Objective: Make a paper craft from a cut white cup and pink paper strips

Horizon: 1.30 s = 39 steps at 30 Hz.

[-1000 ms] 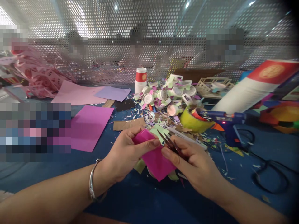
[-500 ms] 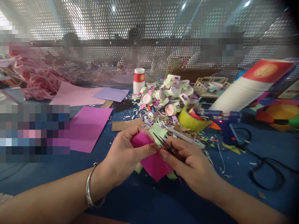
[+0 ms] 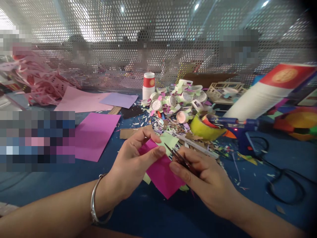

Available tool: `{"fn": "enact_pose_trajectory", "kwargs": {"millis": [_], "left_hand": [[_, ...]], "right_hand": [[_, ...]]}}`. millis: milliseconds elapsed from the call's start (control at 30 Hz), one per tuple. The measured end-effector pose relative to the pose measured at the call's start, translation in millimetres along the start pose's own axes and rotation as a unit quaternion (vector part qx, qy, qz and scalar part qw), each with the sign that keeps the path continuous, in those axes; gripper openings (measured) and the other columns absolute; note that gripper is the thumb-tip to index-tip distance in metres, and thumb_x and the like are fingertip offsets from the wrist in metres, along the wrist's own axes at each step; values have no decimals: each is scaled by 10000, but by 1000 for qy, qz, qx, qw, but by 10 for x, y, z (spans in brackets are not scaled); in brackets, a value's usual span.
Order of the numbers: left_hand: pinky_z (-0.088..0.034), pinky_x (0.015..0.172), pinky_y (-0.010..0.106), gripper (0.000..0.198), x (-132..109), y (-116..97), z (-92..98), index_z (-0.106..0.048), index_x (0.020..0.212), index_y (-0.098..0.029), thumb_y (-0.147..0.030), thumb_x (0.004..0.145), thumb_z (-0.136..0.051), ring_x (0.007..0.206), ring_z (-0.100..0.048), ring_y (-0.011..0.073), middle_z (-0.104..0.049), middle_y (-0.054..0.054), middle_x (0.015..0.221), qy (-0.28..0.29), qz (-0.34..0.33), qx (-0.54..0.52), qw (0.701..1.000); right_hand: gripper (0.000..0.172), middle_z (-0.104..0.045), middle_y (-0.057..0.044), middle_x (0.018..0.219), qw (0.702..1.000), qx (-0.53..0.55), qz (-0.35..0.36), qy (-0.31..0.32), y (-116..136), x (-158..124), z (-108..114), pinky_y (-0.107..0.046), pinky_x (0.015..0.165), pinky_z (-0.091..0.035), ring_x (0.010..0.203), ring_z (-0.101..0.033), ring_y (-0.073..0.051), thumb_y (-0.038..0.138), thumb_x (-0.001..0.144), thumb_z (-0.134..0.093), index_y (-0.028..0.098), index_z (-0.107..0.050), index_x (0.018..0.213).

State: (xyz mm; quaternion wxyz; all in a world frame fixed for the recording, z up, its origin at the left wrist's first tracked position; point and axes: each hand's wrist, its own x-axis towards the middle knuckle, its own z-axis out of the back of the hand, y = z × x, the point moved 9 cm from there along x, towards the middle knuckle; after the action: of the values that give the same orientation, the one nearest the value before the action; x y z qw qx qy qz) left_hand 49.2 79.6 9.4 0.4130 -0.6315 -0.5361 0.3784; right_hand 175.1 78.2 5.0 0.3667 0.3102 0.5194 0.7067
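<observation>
A magenta piece of paper hangs from my left hand, its upper part pinched between thumb and fingers. My right hand is closed around a small pair of scissors, whose pointed blades angle up and left beside the paper. The handles are mostly hidden in my palm. My right thumb lies close to the paper's right edge; whether it touches, I cannot tell. Behind the hands lie a pale green paper and a strip of brown cardboard.
A blue glue gun rests by a yellow roll on the right, its black cable trailing. Stacked paper cups lean behind it. Cut cup pieces and scraps are heaped ahead. Magenta sheets lie left; a perforated screen stands behind.
My left thumb has moved slightly away from the scissors, widening the gap between my hands. More of the magenta paper shows, and its lower corner sits a little lower.
</observation>
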Motion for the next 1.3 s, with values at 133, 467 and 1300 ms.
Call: {"fn": "enact_pose_trajectory", "kwargs": {"millis": [133,467,1300], "left_hand": [[-518,639,193,289,9,-16,56,-512,971,-216,-190,823,-758,704,-634,99,-657,-25,830,-24,-15,8,1000],[-532,715,205,524,29,138,63,-530,1200,-206,-177,762,-816,791,-677,130,-733,34,915,-37,81,-72,993],[-341,432,134,214,13,147,144,-676,780,-159,-356,827,-748,507,-464,43,-597,-27,650,-45,81,32,995]], "right_hand": [[284,-405,54,636,1000,-9,5,-12,-4,10,34,-240,494,-333,549,-377,-104,395,974,-528,228,-481,750],[222,-462,43,694,1000,-3,-15,-22,-112,21,61,-257,530,-364,602,-439,-113,395,978,-533,241,-530,819],[190,-535,30,730,999,-8,-10,-37,-114,46,77,-248,586,-437,670,-532,-131,395,961,-563,252,-551,836]]}}
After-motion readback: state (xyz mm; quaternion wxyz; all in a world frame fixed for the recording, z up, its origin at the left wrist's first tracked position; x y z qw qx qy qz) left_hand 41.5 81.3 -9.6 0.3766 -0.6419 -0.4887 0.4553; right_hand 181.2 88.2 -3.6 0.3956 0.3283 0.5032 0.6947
